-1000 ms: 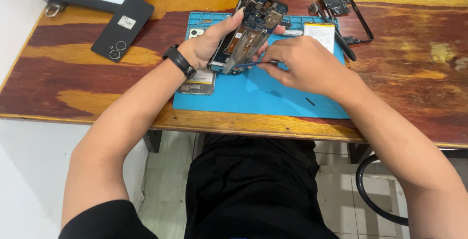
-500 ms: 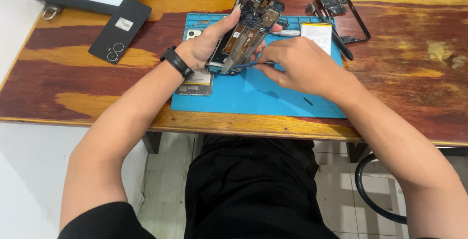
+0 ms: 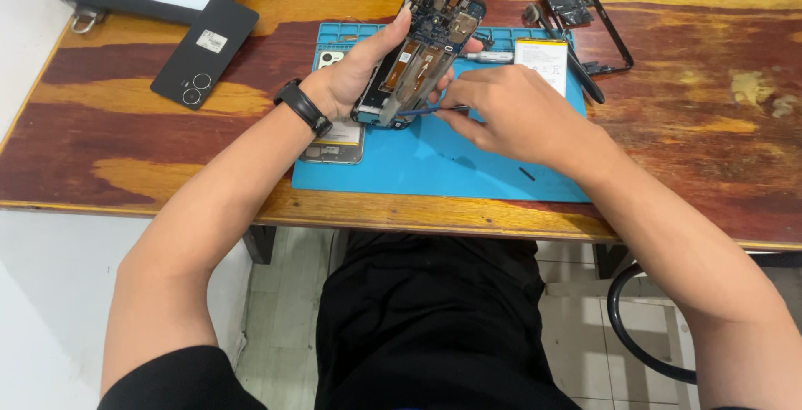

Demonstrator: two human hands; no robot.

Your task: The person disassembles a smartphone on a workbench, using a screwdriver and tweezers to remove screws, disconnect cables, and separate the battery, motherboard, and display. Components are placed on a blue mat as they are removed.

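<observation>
Nearest the body, the right hand (image 3: 522, 113) pinches a thin metal tool (image 3: 430, 111), fingers closed tight on its shank, the tip laid against the lower part of an opened phone (image 3: 422, 55). The left hand (image 3: 355, 80), with a black watch band (image 3: 302, 106) on the wrist, wraps the phone's edges and holds it tilted above the blue mat (image 3: 434, 159). For work this fine, a light, steady pressure with the tool kept shallow seems wise, since the exposed boards and flat ribbons look thin and easily torn; bracing the phone against the palm should curb slipping.

The mat looks soft and rubbery, with moulded compartments along its far edge. Under the left wrist lies another phone (image 3: 334, 141), pale and glossy. Further off rest a white rectangular battery (image 3: 543, 59), a hollow black frame (image 3: 589, 21) and a matt black back cover (image 3: 206, 50) on the worn, lacquered wooden tabletop (image 3: 125, 134).
</observation>
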